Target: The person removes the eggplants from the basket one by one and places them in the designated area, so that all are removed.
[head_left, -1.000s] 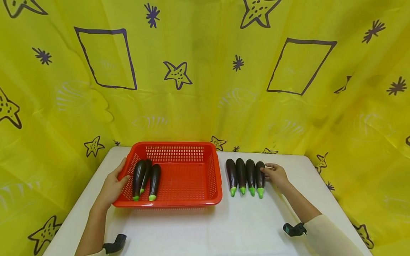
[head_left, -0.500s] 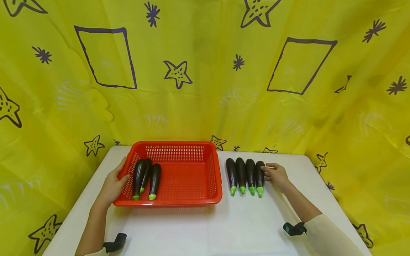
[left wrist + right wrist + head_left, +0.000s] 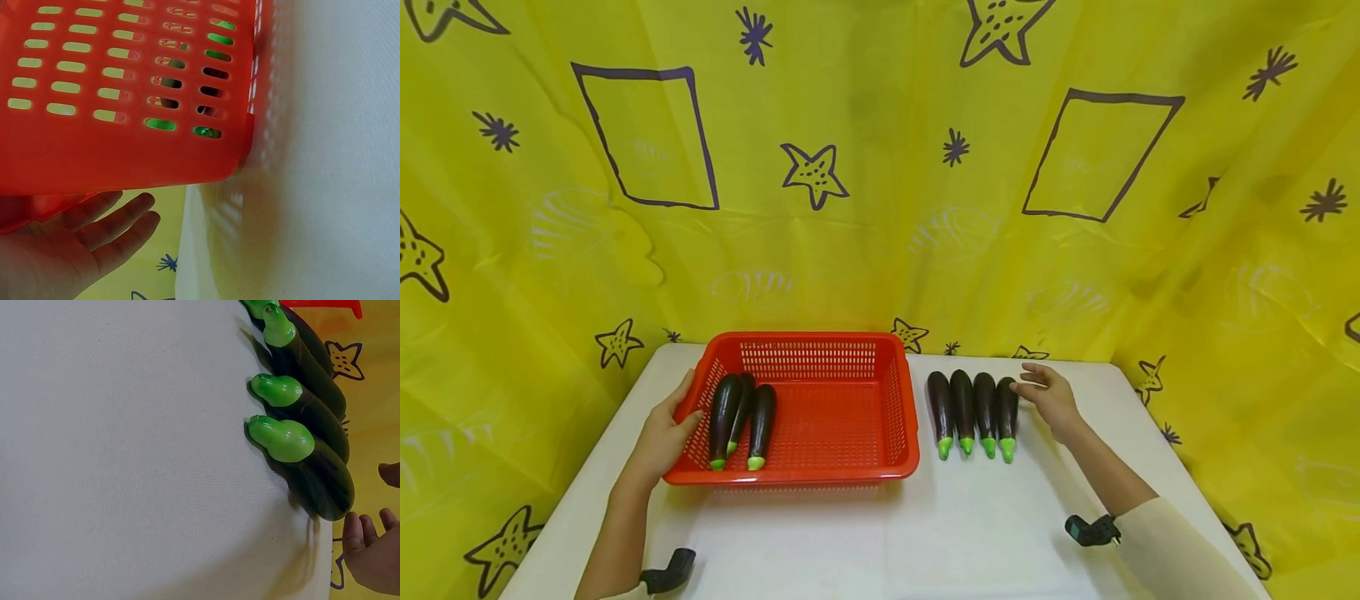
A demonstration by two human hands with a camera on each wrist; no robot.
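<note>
A red perforated plastic basket stands on the left half of the table, with dark eggplants lying along its left side. My left hand holds the basket's left edge, thumb over the rim; in the left wrist view its other fingers reach along the outside. To the right of the basket, several eggplants lie in a row, green stem ends toward me. Beside the row's rightmost eggplant, my right hand hovers with spread fingers, holding nothing. The right wrist view shows that hand just past the eggplant's rounded end.
The white tabletop carries the basket and the row. Yellow curtains with drawn stars hang close behind the table and along both sides. A black device sits on the left wrist, another black device on the right.
My right hand has drawn off the rightmost eggplant, its fingers lifting and spreading up and away. That eggplant sits slightly closer to its neighbour. The left hand and basket hold still.
</note>
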